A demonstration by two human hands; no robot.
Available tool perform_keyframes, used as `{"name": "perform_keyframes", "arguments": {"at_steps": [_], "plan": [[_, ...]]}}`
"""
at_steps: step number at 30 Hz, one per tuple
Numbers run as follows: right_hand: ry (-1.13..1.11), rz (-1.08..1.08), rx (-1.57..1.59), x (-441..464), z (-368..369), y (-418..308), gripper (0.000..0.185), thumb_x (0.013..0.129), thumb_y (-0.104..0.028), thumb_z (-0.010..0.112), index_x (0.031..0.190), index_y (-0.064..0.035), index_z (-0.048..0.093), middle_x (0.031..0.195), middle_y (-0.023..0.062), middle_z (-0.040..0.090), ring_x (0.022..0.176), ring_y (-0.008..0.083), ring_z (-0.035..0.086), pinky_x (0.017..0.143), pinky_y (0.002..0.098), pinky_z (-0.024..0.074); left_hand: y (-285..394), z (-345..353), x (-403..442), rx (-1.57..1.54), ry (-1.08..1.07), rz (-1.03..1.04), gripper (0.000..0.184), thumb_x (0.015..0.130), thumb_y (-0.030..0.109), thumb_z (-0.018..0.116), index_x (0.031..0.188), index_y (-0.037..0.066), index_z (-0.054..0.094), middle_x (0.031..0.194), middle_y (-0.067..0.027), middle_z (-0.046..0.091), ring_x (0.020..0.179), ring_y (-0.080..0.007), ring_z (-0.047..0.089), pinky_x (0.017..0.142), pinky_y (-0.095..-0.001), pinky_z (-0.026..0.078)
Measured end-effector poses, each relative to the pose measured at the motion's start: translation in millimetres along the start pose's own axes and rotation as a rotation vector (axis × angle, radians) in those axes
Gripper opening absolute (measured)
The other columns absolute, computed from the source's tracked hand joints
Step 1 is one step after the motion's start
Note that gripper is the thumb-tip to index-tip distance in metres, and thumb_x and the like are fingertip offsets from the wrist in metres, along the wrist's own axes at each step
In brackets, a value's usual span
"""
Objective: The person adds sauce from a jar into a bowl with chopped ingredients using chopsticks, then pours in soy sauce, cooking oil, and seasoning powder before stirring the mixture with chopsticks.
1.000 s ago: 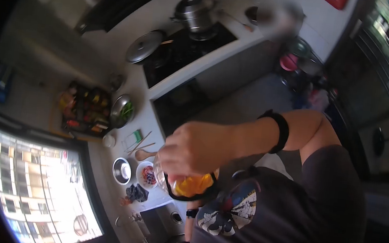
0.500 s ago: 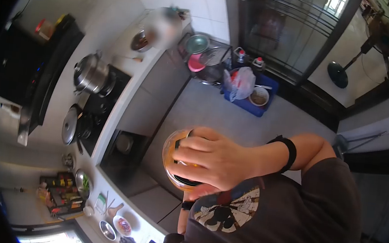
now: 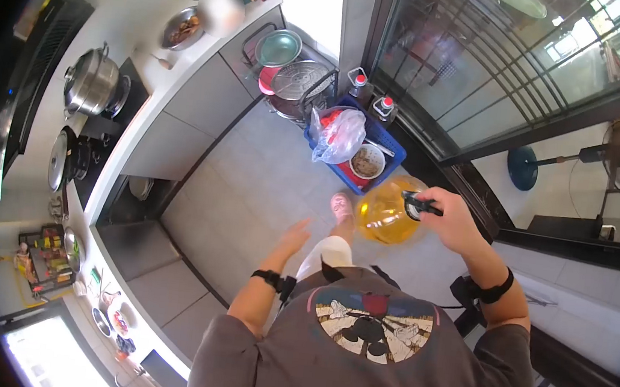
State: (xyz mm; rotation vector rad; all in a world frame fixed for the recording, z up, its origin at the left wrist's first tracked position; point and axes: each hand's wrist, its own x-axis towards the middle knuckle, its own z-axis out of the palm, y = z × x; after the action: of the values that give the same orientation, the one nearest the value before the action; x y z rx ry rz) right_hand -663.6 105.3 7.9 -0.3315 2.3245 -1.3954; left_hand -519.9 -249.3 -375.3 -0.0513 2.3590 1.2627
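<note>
My right hand is closed around the black handle at the neck of a large clear bottle of yellow cooking oil. The bottle hangs tilted above the floor, in front and to the right of my body. My left hand is apart from it on the left, in the air, with its fingers stretched out and nothing in it. Black bands are on both wrists.
A blue basket holds a plastic bag and a white bowl beyond the bottle. Two red-capped bottles stand behind. Left runs the counter with a steel pot. A rack holds basins.
The oil bottle has moved from in front of my chest to the right, in my right hand. My left hand has come off it and moved left. The view has turned.
</note>
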Motion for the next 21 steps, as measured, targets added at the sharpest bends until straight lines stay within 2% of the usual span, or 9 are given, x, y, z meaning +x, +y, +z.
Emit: {"name": "perform_keyframes", "arguments": {"at_steps": [2, 5, 8, 10, 12, 14, 16, 20, 21], "plan": [[0.03, 0.066, -0.037, 30.2, -4.8, 69.9, 0.027, 0.075, -0.009, 0.067, 0.099, 0.0016, 0.062, 0.097, 0.0141, 0.066, 0.089, 0.0224, 0.065, 0.077, 0.0331, 0.0501, 35.3, -56.7, -13.2, -0.053, 0.016, -0.036, 0.048, 0.089, 0.022, 0.05, 0.136, 0.012, 0.043, 0.13, -0.0156, 0.051, 0.122, -0.0298, 0.046, 0.098, -0.0428, 0.042], [-0.032, 0.381, -0.285, 77.0, -28.1, 179.8, 0.022, 0.074, -0.014, 0.065, 0.091, 0.0, 0.064, 0.084, 0.0144, 0.065, 0.082, 0.022, 0.064, 0.074, 0.0334, 0.0487, 83.7, -89.7, -1.5, 0.608, -0.285, -0.257, 0.045, 0.09, 0.033, 0.045, 0.131, 0.014, 0.049, 0.125, -0.0126, 0.055, 0.116, -0.0236, 0.052, 0.094, -0.0365, 0.044], [0.062, 0.548, -0.329, 126.8, -45.4, 283.0, 0.022, 0.076, -0.015, 0.061, 0.091, -0.0004, 0.063, 0.077, 0.0152, 0.064, 0.072, 0.0206, 0.062, 0.067, 0.0356, 0.0475, 19.9, -65.8, 15.1, 0.351, -0.312, -0.801, 0.036, 0.092, 0.029, 0.043, 0.125, 0.021, 0.054, 0.122, -0.0077, 0.058, 0.111, -0.0201, 0.056, 0.088, -0.0355, 0.048], [0.159, 0.532, -0.318, 156.1, -48.2, 355.9, 0.025, 0.076, -0.014, 0.059, 0.097, -0.0012, 0.061, 0.078, 0.015, 0.063, 0.068, 0.0209, 0.061, 0.061, 0.0361, 0.0462, -24.7, -29.2, -1.0, 1.173, 0.148, -0.093, 0.029, 0.093, 0.028, 0.045, 0.116, 0.021, 0.06, 0.109, -0.0042, 0.065, 0.096, -0.0204, 0.063, 0.078, -0.0355, 0.052], [0.254, 0.51, -0.31, 189.1, -55.1, 424.3, 0.03, 0.076, -0.013, 0.058, 0.103, -0.002, 0.06, 0.08, 0.0148, 0.063, 0.064, 0.0212, 0.06, 0.055, 0.0366, 0.0449, 22.5, -7.8, -8.4, -0.055, 0.29, -0.559, 0.029, 0.094, 0.027, 0.047, 0.115, 0.014, 0.061, 0.105, -0.0035, 0.065, 0.09, -0.0197, 0.064, 0.073, -0.0335, 0.051], [0.07, 0.816, -0.034, 234.5, -67.2, 480.7, 0.039, 0.074, -0.008, 0.053, 0.114, -0.0045, 0.056, 0.083, 0.0132, 0.062, 0.057, 0.0208, 0.058, 0.045, 0.0344, 0.0399, 106.1, -16.5, -18.0, -0.616, 0.284, -0.771, 0.035, 0.091, 0.024, 0.058, 0.123, 0.012, 0.057, 0.105, 0.0005, 0.065, 0.08, -0.0065, 0.058, 0.064, -0.0212, 0.045], [0.08, 0.811, -0.018, 274.8, -70.2, 507.5, 0.041, 0.074, -0.006, 0.052, 0.115, -0.0058, 0.056, 0.083, 0.0128, 0.061, 0.056, 0.0206, 0.057, 0.043, 0.0334, 0.0385, 29.1, 48.8, -69.1, -0.08, 0.315, -0.605, 0.024, 0.093, 0.022, 0.052, 0.111, 0.012, 0.063, 0.093, 0.0001, 0.065, 0.072, -0.0093, 0.058, 0.06, -0.0231, 0.046], [0.057, 0.904, -0.014, 327.4, -81.1, 553.1, 0.043, 0.078, -0.011, 0.05, 0.121, -0.0092, 0.054, 0.09, 0.0132, 0.061, 0.065, 0.0227, 0.058, 0.049, 0.0331, 0.0414, 156.6, 90.8, -106.7, -0.504, 0.523, -1.196, 0.021, 0.087, 0.029, 0.06, 0.096, 0.012, 0.067, 0.061, -0.0008, 0.058, 0.051, -0.0111, 0.053, 0.045, -0.0306, 0.043], [0.013, 0.951, -0.024, 343.6, -85.0, 557.4, 0.042, 0.083, -0.018, 0.051, 0.124, -0.0098, 0.052, 0.097, 0.0144, 0.061, 0.076, 0.0252, 0.06, 0.058, 0.0347, 0.0469, 153.3, 122.1, -142.8, -0.224, 0.508, -0.87, 0.021, 0.086, 0.029, 0.061, 0.095, 0.012, 0.068, 0.059, 0.0, 0.055, 0.048, -0.0104, 0.051, 0.042, -0.0289, 0.04]]}}
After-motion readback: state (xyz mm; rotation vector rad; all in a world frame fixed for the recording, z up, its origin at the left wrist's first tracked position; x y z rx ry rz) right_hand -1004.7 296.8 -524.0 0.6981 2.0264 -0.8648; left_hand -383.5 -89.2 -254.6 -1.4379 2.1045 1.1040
